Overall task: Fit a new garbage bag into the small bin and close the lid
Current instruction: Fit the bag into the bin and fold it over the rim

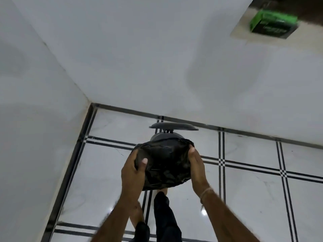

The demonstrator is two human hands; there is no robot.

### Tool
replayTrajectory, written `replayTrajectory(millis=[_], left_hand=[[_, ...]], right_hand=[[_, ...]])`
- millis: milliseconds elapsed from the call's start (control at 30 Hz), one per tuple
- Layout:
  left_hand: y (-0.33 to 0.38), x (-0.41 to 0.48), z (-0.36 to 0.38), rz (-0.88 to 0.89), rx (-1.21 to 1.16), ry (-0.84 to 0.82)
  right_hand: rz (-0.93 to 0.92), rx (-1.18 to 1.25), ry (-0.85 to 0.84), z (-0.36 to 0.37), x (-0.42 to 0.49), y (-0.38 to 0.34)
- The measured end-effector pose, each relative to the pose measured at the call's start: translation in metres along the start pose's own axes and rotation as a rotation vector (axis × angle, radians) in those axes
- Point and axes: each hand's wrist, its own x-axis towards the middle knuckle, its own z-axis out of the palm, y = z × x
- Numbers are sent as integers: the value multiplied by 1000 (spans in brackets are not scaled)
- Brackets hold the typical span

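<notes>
Head camera, nearest first: I see the left hand (134,170) and right hand (196,166) each gripping a side of the black garbage bag (166,163), held open over the bin (167,136); behind, the lid (173,126) stands raised.

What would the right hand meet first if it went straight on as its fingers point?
Beyond the black bag it grips, the right hand would probably reach the bin; depth is unclear.

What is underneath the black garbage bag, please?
Only the dark far side of the small bin shows beneath the garbage bag, its lid raised behind. The left hand and right hand grip the bag's edges; the bin's opening and the rest are covered.
</notes>
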Motion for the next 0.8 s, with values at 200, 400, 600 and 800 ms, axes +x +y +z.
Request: replayTrajectory(millis=[200,400,600,800], left_hand=[[-93,56,73,-109,22,-83],[-143,122,126,-92,-123,-141],[-179,160,149,-163,-222,-190],[-193,181,152,-315,-383,-7]], right_hand=[[320,216,74,18,80,112],[341,565,169,30,196,155],[302,437,128,7,229,190],[179,14,182,-28,219,203]])
